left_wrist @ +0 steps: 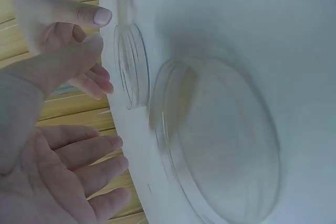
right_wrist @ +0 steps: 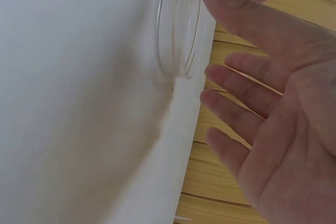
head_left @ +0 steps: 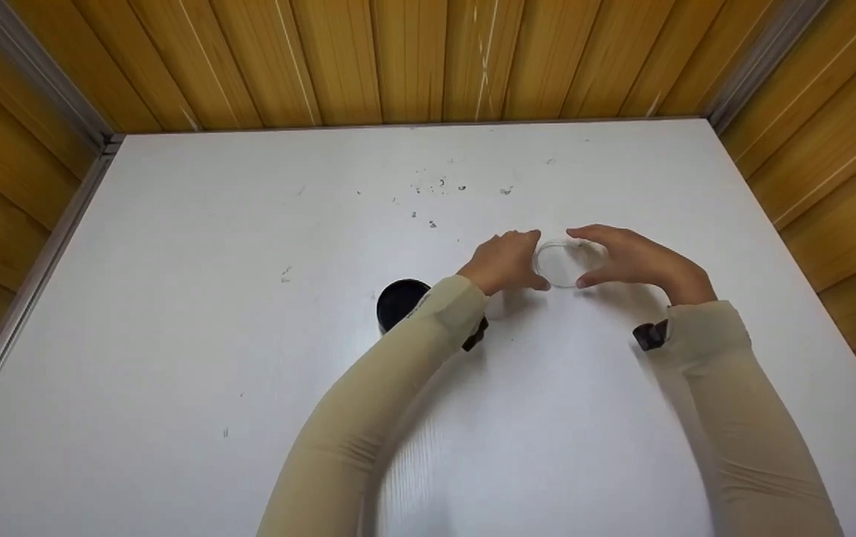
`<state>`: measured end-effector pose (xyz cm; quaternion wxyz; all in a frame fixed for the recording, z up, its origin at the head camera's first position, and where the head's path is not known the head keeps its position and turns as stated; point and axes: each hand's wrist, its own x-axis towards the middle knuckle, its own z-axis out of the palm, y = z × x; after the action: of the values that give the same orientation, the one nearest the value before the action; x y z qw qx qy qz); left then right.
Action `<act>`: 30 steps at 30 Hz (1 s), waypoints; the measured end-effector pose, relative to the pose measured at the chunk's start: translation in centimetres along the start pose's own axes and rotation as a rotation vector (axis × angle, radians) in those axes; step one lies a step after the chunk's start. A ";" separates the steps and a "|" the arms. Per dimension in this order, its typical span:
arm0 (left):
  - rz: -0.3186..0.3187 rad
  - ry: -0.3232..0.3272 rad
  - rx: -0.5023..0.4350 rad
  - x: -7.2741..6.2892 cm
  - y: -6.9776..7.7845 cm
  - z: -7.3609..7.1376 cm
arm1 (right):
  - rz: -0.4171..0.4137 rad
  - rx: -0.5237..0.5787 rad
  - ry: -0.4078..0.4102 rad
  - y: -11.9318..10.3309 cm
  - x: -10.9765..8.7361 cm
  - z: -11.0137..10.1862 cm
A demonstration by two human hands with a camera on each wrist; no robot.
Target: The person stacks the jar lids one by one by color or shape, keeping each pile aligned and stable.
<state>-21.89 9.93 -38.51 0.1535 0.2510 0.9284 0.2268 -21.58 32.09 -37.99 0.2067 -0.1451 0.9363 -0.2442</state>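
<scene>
A clear, shallow round dish [head_left: 564, 264] like a petri dish lies flat on the white table between the two hands. My left hand [head_left: 505, 262] is at its left side, fingers and thumb spread apart. On the other side my right hand [head_left: 631, 257] curves loosely with thumb and fingers apart. In the right wrist view the thumb overlaps the edge of the dish [right_wrist: 178, 30]; I cannot tell whether either hand touches it. A second clear round dish or lid [left_wrist: 226, 140] lies close to the left wrist camera, beside the farther dish [left_wrist: 134, 66].
A black round object [head_left: 400, 300] sits on the white table [head_left: 174, 298], partly hidden under the left forearm. Small dark specks and scuffs [head_left: 439, 186] mark the tabletop towards the back. Wood-look panels [head_left: 406, 60] stand behind and at both sides.
</scene>
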 end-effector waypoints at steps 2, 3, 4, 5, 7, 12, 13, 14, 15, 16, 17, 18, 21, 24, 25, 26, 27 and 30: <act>-0.023 -0.007 0.003 0.2 0.2 0.2 | 0.010 -0.010 -0.006 0.3 0.2 0.0; -0.032 -0.010 0.004 0.3 0.2 0.3 | 0.015 -0.015 -0.010 0.4 0.3 0.1; -0.040 -0.014 0.006 0.4 0.3 0.4 | 0.020 -0.019 -0.014 0.5 0.4 0.1; -0.047 -0.019 0.009 0.5 0.3 0.5 | 0.025 -0.021 -0.017 0.6 0.5 0.2; -0.052 -0.026 0.014 0.6 0.4 0.7 | 0.026 -0.026 -0.023 0.8 0.6 0.4; -0.064 -0.035 0.037 0.9 0.6 1.1 | -0.011 -0.040 -0.027 1.0 0.8 1.0; -0.067 -0.037 0.043 0.9 0.6 1.2 | -0.021 -0.040 -0.025 1.0 0.9 1.1; -0.068 -0.038 0.044 1.0 0.6 1.2 | -0.030 -0.043 -0.021 1.0 0.9 1.2; -0.070 -0.040 0.046 1.0 0.6 1.2 | -0.037 -0.040 -0.016 0.9 0.9 1.2; -0.070 -0.039 0.050 1.0 0.6 1.2 | -0.042 -0.034 -0.011 0.9 0.9 1.3; -0.069 -0.038 0.052 1.1 0.6 1.2 | -0.047 -0.028 -0.006 0.8 0.8 1.3; -0.066 -0.035 0.054 1.1 0.6 1.2 | -0.050 -0.025 -0.004 0.7 0.8 1.3; -0.058 -0.008 0.046 1.0 0.3 1.2 | -0.050 -0.006 0.001 0.5 0.7 1.4; -0.057 0.026 0.020 1.0 0.1 1.2 | -0.036 0.003 0.001 0.3 0.7 1.4; -0.057 0.036 0.014 1.0 0.1 1.2 | -0.032 0.003 0.001 0.3 0.7 1.4; -0.057 0.043 0.010 0.9 0.1 1.2 | -0.032 0.001 0.003 0.2 0.7 1.4; -0.058 0.048 0.007 1.0 0.1 1.2 | -0.030 -0.004 0.006 0.3 0.8 1.4; -0.071 0.053 0.006 0.9 0.1 0.9 | -0.040 -0.021 0.019 0.1 1.0 1.3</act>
<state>-22.26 10.82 -39.42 0.1359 0.2123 0.9411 0.2253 -21.85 31.33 -39.41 0.1914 -0.1634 0.9377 -0.2396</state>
